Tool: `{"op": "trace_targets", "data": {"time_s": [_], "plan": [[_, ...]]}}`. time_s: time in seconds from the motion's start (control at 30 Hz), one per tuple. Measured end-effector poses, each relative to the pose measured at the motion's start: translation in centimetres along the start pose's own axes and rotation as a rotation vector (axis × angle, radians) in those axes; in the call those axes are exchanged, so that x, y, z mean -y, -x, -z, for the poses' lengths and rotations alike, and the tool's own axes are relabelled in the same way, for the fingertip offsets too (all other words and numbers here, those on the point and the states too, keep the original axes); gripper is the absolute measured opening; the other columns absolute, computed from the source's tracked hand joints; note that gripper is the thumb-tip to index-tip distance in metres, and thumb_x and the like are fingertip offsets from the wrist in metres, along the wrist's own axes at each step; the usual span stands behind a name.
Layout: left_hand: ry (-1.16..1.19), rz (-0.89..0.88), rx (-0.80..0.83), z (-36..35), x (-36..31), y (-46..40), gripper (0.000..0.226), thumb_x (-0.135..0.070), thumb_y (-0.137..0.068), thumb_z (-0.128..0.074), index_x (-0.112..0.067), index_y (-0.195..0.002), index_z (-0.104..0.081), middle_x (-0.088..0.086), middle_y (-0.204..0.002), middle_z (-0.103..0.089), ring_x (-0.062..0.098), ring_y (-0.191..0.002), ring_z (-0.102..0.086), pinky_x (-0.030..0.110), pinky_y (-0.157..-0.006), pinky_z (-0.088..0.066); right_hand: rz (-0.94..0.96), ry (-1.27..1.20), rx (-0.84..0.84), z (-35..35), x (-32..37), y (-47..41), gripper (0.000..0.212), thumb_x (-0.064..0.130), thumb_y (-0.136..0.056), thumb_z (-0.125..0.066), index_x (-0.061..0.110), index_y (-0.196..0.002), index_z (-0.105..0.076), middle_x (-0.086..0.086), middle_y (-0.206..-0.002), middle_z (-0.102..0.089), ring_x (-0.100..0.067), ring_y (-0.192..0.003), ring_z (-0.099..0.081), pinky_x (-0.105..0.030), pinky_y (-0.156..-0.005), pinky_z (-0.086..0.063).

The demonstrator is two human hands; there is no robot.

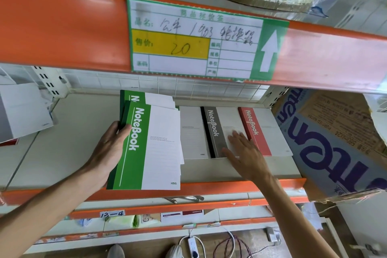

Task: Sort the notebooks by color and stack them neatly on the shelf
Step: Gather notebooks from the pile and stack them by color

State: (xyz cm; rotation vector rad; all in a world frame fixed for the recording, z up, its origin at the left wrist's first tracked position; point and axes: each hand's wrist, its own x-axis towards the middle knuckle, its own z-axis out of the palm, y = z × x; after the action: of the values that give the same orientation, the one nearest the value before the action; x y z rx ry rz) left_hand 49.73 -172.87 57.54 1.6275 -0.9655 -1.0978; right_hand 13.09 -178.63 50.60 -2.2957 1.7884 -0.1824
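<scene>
The left hand (109,148) grips a bundle of green notebooks (146,144), thumb curled over the green spine band, above the shelf (62,142). Covers are white with a green band lettered "NoteBook". Long axis runs front to back. The right hand (245,151) rests flat, fingers straight, on the grey notebook (215,130), beside the red notebook (261,130).

1. A left hand (109,148) grips a stack of green notebooks (155,144) by the spine edge, above a pale shelf (62,142).
2. The right hand (246,153) rests flat, fingers straight, on a grey notebook (215,132).
3. A red notebook (257,130) lies just right of it.
4. A price label (194,37) hangs on the orange rail above.
5. A cardboard box (335,142) stands at the right.
</scene>
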Motion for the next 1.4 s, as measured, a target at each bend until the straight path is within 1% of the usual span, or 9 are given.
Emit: {"op": "trace_targets", "data": {"time_s": [0.1,0.2,0.53,0.7,0.83,0.97,1.07,1.27,1.4], "plan": [[0.064,0.013,-0.014,0.4,-0.2,0.8,0.02,-0.034,-0.1,-0.046,-0.025,-0.112,-0.06,-0.015,-0.101,-0.068,0.006,-0.093,-0.062,0.024,-0.072,-0.043,-0.034,-0.136,-0.066,0.8,3.2,0.1,0.061,0.06,-0.101,-0.035,0.02,-0.146,-0.043,-0.006,-0.16,-0.035,-0.024,-0.146,-0.034,-0.038,-0.115,-0.033],[0.076,0.015,-0.015,0.9,-0.3,0.9,0.012,-0.034,-0.1,-0.047,-0.034,-0.101,-0.059,-0.026,-0.086,-0.067,-0.009,-0.08,-0.062,0.014,-0.063,-0.042,-0.002,-0.397,-0.116,1.7,9.0,0.4,0.049,0.054,-0.099,-0.043,0.017,-0.125,-0.06,-0.004,-0.119,-0.07,-0.018,-0.104,-0.068,-0.021,-0.077,-0.051],[0.088,0.051,-0.071,4.5,0.3,1.8,0.021,-0.041,-0.099,-0.047,-0.027,-0.111,-0.056,-0.016,-0.099,-0.066,0.001,-0.091,-0.061,0.023,-0.065,-0.041,-0.319,-1.221,0.086,0.0,21.4,-0.6,0.026,0.024,-0.071,-0.091,0.008,-0.084,-0.074,-0.007,-0.077,-0.074,-0.015,-0.071,-0.07,-0.038,-0.069,-0.063],[0.101,0.107,-0.098,6.9,1.7,1.9,0.046,-0.047,-0.1,-0.039,-0.032,-0.143,-0.039,-0.016,-0.147,-0.041,0.016,-0.137,-0.038,0.037,-0.109,-0.033,-0.349,-1.207,0.177,-0.9,22.1,-1.0,0.019,0.014,-0.08,-0.083,0.006,-0.088,-0.068,-0.003,-0.07,-0.071,-0.018,-0.067,-0.067,-0.038,-0.066,-0.063],[0.077,0.134,-0.116,8.7,2.9,1.8,0.062,-0.049,-0.098,-0.041,-0.031,-0.153,-0.02,-0.009,-0.16,-0.017,0.014,-0.145,-0.022,0.033,-0.115,-0.018,-0.322,-1.082,0.158,-0.8,21.1,-2.0,0.018,0.013,-0.079,-0.084,0.014,-0.078,-0.066,0.0,-0.065,-0.069,-0.015,-0.061,-0.065,-0.033,-0.056,-0.06],[0.092,0.119,-0.16,10.3,2.6,2.1,0.056,-0.044,-0.1,-0.042,-0.029,-0.151,-0.026,-0.017,-0.149,-0.029,0.013,-0.137,-0.033,0.029,-0.107,-0.026,-0.375,-0.854,-0.003,-0.2,16.2,-4.8,0.023,0.029,-0.071,-0.09,0.02,-0.075,-0.07,-0.008,-0.071,-0.073,-0.028,-0.064,-0.068,-0.057,-0.068,-0.06],[0.103,0.071,-0.195,11.4,2.0,2.6,0.035,-0.037,-0.102,-0.041,-0.028,-0.136,-0.045,-0.016,-0.127,-0.045,0.005,-0.107,-0.048,0.023,-0.088,-0.034,-0.44,-0.664,-0.09,1.0,13.0,-6.7,0.022,0.031,-0.075,-0.087,0.018,-0.088,-0.074,0.0,-0.078,-0.074,-0.023,-0.069,-0.068,-0.045,-0.073,-0.06],[0.109,0.075,-0.171,12.1,2.2,2.7,0.013,-0.038,-0.101,-0.042,-0.042,-0.095,-0.052,-0.026,-0.105,-0.053,0.008,-0.106,-0.05,0.027,-0.088,-0.033,-0.199,0.024,-0.258,0.2,13.2,-6.6,0.038,0.04,-0.088,-0.072,0.011,-0.111,-0.063,-0.01,-0.113,-0.063,-0.03,-0.097,-0.062,-0.037,-0.07,-0.053],[0.127,0.079,-0.164,12.2,2.5,2.5,0.01,-0.04,-0.101,-0.042,-0.044,-0.102,-0.051,-0.031,-0.103,-0.053,0.008,-0.113,-0.048,0.029,-0.093,-0.032,-0.048,0.055,-0.025,-1.8,15.7,-4.2,0.072,0.066,-0.093,-0.046,0.018,-0.146,-0.043,-0.011,-0.156,-0.037,-0.033,-0.142,-0.038,-0.048,-0.108,-0.043]]}}
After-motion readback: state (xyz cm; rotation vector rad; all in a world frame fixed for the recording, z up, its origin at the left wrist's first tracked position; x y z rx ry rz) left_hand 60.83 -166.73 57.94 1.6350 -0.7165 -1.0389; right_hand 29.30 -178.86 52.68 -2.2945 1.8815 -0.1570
